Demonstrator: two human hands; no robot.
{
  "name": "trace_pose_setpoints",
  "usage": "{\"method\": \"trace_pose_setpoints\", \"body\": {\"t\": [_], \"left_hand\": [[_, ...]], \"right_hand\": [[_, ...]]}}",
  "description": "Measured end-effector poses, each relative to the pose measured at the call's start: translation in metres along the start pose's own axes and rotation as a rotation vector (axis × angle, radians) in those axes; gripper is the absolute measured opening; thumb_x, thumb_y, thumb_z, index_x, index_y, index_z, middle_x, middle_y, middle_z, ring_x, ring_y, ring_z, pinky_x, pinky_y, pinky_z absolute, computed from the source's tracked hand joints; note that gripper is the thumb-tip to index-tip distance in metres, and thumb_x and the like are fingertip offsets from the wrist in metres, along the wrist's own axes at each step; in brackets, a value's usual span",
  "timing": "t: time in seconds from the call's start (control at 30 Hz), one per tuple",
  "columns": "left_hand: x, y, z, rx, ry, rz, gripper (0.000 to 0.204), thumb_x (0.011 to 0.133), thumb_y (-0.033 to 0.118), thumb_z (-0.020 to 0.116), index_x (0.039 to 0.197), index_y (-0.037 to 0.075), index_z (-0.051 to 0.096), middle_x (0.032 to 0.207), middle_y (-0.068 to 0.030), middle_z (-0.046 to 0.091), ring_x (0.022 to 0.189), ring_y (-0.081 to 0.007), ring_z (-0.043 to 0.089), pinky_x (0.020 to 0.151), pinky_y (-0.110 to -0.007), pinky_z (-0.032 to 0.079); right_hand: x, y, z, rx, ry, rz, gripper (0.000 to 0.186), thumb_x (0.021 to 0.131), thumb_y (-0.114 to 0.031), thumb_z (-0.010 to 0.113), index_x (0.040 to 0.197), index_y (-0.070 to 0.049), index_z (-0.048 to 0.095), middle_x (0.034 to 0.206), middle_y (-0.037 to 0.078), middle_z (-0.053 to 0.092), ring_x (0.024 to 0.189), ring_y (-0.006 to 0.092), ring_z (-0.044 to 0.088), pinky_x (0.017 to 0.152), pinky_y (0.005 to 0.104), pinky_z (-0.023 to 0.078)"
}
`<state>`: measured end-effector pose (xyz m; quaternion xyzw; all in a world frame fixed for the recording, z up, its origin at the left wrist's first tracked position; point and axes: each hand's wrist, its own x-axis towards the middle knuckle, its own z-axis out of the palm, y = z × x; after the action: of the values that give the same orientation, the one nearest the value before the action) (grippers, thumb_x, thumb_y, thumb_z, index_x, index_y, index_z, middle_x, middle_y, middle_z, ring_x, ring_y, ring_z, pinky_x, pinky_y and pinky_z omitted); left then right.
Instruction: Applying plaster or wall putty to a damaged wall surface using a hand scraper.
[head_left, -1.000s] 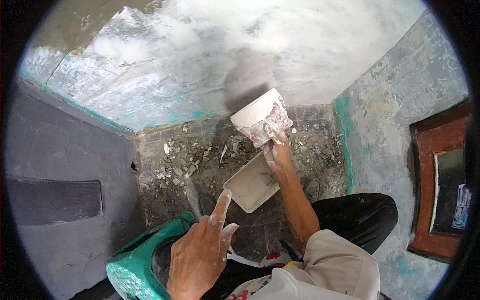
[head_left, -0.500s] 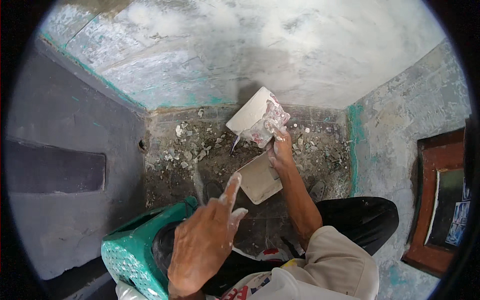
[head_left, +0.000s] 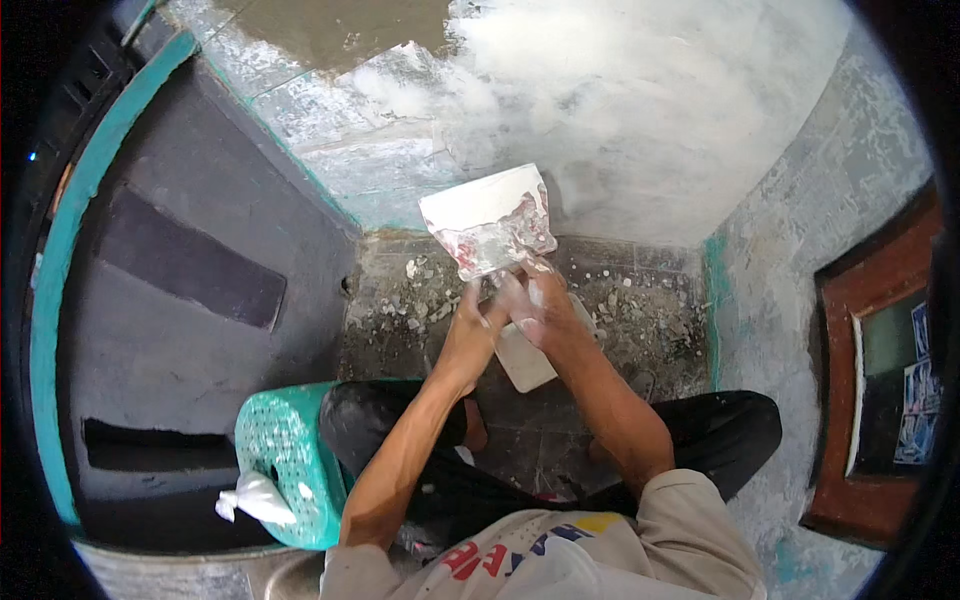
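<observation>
My right hand (head_left: 542, 310) grips a wide scraper (head_left: 485, 215) smeared with white paste and reddish patches, held up near the back wall (head_left: 640, 110). My left hand (head_left: 480, 325) is just below the scraper, close against my right hand; its fingers are blurred, so I cannot tell whether they grip it. Beneath both hands a pale rectangular tray (head_left: 525, 365) lies on the dirty floor, partly hidden by my arms.
A green perforated plastic stool (head_left: 295, 430) with a white bag (head_left: 260, 498) is at left, beside my leg. Broken flakes (head_left: 650, 310) litter the floor. A dark grey side wall (head_left: 160, 300) stands left; a brown wooden frame (head_left: 840, 420) is on the right wall.
My left hand has risen from the lower middle to beside my right hand. The scraper has turned more level and shifted slightly up and left. The view has shifted, showing more at left.
</observation>
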<state>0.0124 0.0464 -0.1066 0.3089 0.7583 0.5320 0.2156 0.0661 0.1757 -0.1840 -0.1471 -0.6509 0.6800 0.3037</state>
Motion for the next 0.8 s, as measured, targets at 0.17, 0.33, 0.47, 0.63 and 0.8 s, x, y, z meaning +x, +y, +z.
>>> {"method": "trace_pose_setpoints", "body": {"t": [0.17,0.33,0.47,0.63,0.8], "left_hand": [[-0.022,0.005,0.059,-0.986,0.216,-0.273,0.051,0.105,0.043,0.057,0.133,0.001,0.055,0.122,-0.01,0.063,0.111,-0.0191,0.06,0.098,-0.035,0.048],[-0.009,-0.048,0.081,-1.033,0.346,-0.461,0.044,0.108,0.035,0.052,0.135,0.001,0.051,0.124,-0.0121,0.062,0.107,-0.0239,0.063,0.09,-0.039,0.055],[0.042,-0.091,0.092,-1.04,0.181,-0.524,0.041,0.109,0.024,0.047,0.136,-0.006,0.044,0.125,-0.0196,0.058,0.102,-0.0323,0.067,0.088,-0.043,0.064],[0.134,-0.133,0.111,-0.947,0.214,-0.429,0.039,0.108,0.018,0.042,0.133,-0.012,0.044,0.128,-0.0266,0.055,0.107,-0.0373,0.067,0.083,-0.044,0.068],[0.201,-0.128,0.129,-0.886,0.312,-0.466,0.038,0.106,0.014,0.042,0.12,-0.021,0.048,0.115,-0.0288,0.063,0.086,-0.0387,0.073,0.067,-0.041,0.069]], "right_hand": [[-0.032,-0.066,0.029,0.828,0.207,0.44,0.022,0.101,-0.017,0.061,0.119,-0.005,0.066,0.101,0.002,0.066,0.093,0.0154,0.063,0.083,0.0299,0.05],[-0.098,-0.057,-0.063,0.2,0.172,0.45,0.042,0.102,-0.031,0.062,0.135,-0.006,0.059,0.118,0.004,0.061,0.111,0.0175,0.059,0.096,0.0373,0.047],[-0.121,-0.139,-0.152,0.065,0.326,0.453,0.062,0.098,-0.04,0.065,0.148,-0.008,0.048,0.137,0.007,0.059,0.124,0.022,0.058,0.108,0.0459,0.044],[-0.125,-0.182,-0.174,-0.034,0.471,0.175,0.053,0.104,-0.027,0.059,0.147,0.002,0.048,0.141,0.014,0.058,0.123,0.0234,0.062,0.101,0.0357,0.05],[-0.136,-0.171,-0.182,0.135,0.622,0.2,0.051,0.104,-0.021,0.06,0.147,0.003,0.048,0.144,0.018,0.056,0.125,0.0271,0.061,0.101,0.0362,0.051]]}}
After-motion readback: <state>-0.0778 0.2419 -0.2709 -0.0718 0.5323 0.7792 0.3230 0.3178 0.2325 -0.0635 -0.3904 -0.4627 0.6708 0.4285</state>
